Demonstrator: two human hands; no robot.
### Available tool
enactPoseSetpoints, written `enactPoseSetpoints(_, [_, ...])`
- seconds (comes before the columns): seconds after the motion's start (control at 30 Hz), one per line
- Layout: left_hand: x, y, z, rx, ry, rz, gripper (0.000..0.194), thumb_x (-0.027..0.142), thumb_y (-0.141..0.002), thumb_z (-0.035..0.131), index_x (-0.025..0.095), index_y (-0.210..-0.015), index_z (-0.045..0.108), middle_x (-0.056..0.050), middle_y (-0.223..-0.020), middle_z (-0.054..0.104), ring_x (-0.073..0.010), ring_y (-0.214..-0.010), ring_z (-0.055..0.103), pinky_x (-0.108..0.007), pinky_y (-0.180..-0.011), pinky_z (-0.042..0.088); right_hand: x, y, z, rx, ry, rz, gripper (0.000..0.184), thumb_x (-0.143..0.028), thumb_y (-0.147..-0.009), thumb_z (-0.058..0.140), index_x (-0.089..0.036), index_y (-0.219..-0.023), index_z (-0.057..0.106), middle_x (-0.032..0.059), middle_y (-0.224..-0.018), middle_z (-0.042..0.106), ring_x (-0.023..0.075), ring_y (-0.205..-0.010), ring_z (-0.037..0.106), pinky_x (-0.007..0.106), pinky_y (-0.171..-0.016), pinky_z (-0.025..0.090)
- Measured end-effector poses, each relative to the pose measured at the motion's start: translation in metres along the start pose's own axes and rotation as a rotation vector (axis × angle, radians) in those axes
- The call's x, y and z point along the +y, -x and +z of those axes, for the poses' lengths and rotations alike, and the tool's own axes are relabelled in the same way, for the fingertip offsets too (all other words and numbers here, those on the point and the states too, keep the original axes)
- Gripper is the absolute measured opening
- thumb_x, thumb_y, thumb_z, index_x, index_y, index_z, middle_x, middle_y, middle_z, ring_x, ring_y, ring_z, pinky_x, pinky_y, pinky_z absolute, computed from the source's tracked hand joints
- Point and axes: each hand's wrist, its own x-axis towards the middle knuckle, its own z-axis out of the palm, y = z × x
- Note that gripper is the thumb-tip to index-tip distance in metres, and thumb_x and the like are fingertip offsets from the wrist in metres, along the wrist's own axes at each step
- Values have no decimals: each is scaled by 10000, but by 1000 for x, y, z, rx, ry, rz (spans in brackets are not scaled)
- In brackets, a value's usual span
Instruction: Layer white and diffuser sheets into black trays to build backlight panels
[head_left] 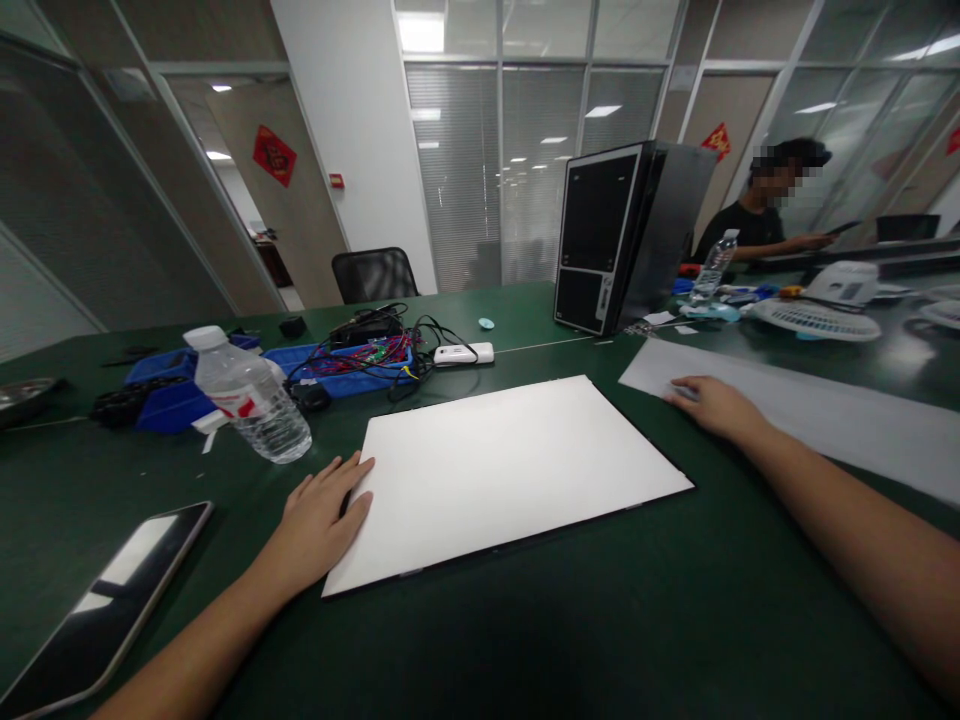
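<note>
A white flat panel (pixel 517 470) with a thin dark border lies on the green table in front of me. Over its left edge rests my left hand (pixel 326 520), fingers stretched and thumb apart, holding nothing. My right hand (pixel 716 408) is off to the right, at the near left edge of a pale, translucent-looking sheet (pixel 832 405). Its fingers are curled round a small greyish bit; whether that is a separate object or part of the sheet I cannot tell.
Left of the panel are a water bottle (pixel 251 395), a phone (pixel 112 600) and blue trays (pixel 337 375) with cables. A white device (pixel 463 354) lies behind it. Farther back stand a computer tower (pixel 600 240), another bottle (pixel 716 265) and a white fan (pixel 821 310). A person (pixel 757 220) sits at right.
</note>
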Motion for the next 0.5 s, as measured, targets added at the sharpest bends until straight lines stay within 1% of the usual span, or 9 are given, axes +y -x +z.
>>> enactPoseSetpoints(0.07, [-1, 0, 2, 16, 1, 9, 674, 511, -1036, 299, 193, -1584, 530, -101, -1692, 454, -338, -1600, 359, -623, -1277, 295, -7, 2, -3, -16, 33, -13, 536, -515, -1022, 470, -157, -1296, 760, 185, -1357, 716, 371, -1179, 683, 471, -967, 531])
enactPoseSetpoints(0.1, [-2, 0, 2, 20, 2, 12, 670, 506, -1037, 303, 191, -1582, 532, -103, -1692, 454, -339, -1598, 363, -626, -1277, 295, -12, 3, -6, -13, 62, -11, 517, -491, -1034, 438, -172, -1264, 774, 179, -1305, 740, 368, -1134, 697, 468, -927, 532])
enactPoseSetpoints(0.2, [-2, 1, 2, 21, 10, 11, 663, 503, -1036, 319, 188, -1576, 539, -105, -1690, 456, -344, -1597, 365, -624, -1276, 299, -28, 11, -16, 37, 146, 34, 531, -448, -1057, 356, -165, -1236, 768, 203, -1156, 773, 367, -995, 720, 454, -801, 512])
enactPoseSetpoints(0.3, [-1, 1, 1, 29, 11, 8, 657, 503, -1032, 330, 192, -1566, 552, -103, -1684, 469, -346, -1590, 377, -616, -1274, 312, -43, 19, -25, 122, 154, 51, 538, -466, -1063, 344, -153, -1220, 752, 209, -1076, 780, 355, -915, 722, 431, -741, 482])
enactPoseSetpoints(0.4, [-1, 1, 1, 30, 5, 7, 661, 514, -1028, 333, 196, -1564, 555, -102, -1679, 477, -347, -1587, 382, -612, -1277, 311, -61, 29, -34, 187, 105, -4, 490, -477, -1055, 388, -174, -1199, 746, 170, -1043, 792, 325, -882, 723, 403, -730, 471])
enactPoseSetpoints(0.5, [1, 1, -1, 12, 8, 0, 688, 556, -1025, 327, 193, -1564, 554, -102, -1681, 475, -346, -1595, 368, -610, -1283, 299, -88, 43, -42, 227, 83, -118, 437, -464, -1041, 431, -193, -1170, 749, 133, -1019, 801, 293, -840, 724, 376, -706, 466])
